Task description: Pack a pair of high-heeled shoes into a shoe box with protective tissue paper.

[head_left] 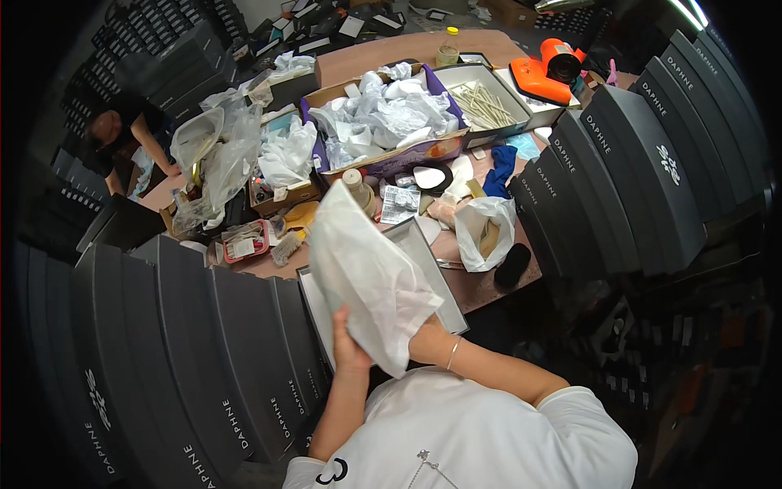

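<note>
A white, soft, translucent bag is held up in front of my chest. My left hand grips its lower left side, thumb in front and the other fingers hidden behind it. At the bag's lower right, my right hand reaches into or behind the material, so its fingers cannot be seen. Whatever may be inside the bag is hidden too. Under the bag lies an open grey shoebox part with a pale inside, tilted at the table's near edge.
Stacks of dark shoeboxes rise on my left and right. Across the table stand a carton of crumpled paper, a box of thin sticks, an orange heat gun and a white plastic bag. Another person works at far left.
</note>
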Available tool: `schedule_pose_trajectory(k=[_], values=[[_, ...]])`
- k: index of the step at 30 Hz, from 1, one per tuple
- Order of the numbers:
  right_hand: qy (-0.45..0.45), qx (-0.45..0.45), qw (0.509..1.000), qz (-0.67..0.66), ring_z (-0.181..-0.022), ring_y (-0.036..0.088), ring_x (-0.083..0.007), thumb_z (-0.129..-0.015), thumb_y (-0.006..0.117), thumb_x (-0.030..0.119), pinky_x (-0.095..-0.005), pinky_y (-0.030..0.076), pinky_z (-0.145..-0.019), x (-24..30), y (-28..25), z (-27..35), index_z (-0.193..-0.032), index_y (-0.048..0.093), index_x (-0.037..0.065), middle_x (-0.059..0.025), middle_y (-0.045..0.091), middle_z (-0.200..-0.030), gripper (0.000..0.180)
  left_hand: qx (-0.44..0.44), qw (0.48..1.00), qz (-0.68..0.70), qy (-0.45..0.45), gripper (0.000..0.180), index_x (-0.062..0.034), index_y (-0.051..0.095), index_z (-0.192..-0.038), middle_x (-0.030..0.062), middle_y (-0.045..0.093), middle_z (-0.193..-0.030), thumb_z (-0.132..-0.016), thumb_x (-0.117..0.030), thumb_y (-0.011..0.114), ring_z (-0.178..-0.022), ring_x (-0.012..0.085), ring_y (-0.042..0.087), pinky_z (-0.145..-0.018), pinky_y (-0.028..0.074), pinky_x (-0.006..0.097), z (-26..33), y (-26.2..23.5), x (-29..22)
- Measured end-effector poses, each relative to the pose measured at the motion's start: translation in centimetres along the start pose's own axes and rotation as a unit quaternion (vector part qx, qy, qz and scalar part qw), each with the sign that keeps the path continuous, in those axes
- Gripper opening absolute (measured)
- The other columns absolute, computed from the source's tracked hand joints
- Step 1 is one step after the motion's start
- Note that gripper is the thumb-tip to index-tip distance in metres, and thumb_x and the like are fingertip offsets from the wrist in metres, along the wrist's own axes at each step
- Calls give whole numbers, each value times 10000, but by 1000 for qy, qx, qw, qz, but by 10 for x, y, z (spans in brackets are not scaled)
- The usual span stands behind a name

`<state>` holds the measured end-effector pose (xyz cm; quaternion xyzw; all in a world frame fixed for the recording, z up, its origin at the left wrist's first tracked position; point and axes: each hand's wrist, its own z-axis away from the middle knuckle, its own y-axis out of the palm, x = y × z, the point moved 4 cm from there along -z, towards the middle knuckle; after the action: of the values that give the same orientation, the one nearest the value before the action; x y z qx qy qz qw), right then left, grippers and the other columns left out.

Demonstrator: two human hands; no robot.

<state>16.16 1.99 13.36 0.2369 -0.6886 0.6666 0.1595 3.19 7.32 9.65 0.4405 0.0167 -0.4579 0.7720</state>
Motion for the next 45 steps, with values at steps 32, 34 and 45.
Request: schedule_pose_trajectory(k=[32, 34, 45], values=[[198, -102, 755, -617, -958, 601, -124, -847, 684, 232, -279, 477, -865, -135, -57, 64, -1180, 555, -45, -54, 640, -1084, 452, -47, 878, -430, 207, 127, 15, 610, -1003, 86, 665, -932, -893, -48, 601, -841, 159, 637, -753, 502, 284, -23, -31, -89], [192, -7, 772, -605, -930, 574, -102, -862, 678, 234, -270, 475, -847, -119, -16, 48, -1180, 570, -27, -29, 633, -1055, 425, -92, 749, -589, 289, 128, 34, 606, -991, 121, 656, -894, -887, -38, 591, -812, 221, 643, -734, 498, 305, -10, -25, -101], [137, 109, 951, -253, -921, 624, -202, -860, 665, 276, -331, 484, -825, -107, 74, 17, -1115, 590, -46, -169, 662, -1002, 417, -164, 497, -739, 425, 638, -36, 392, -1401, 207, 416, -1324, -804, 23, 608, -1113, 354, 531, -921, 452, 387, 17, -32, -85]])
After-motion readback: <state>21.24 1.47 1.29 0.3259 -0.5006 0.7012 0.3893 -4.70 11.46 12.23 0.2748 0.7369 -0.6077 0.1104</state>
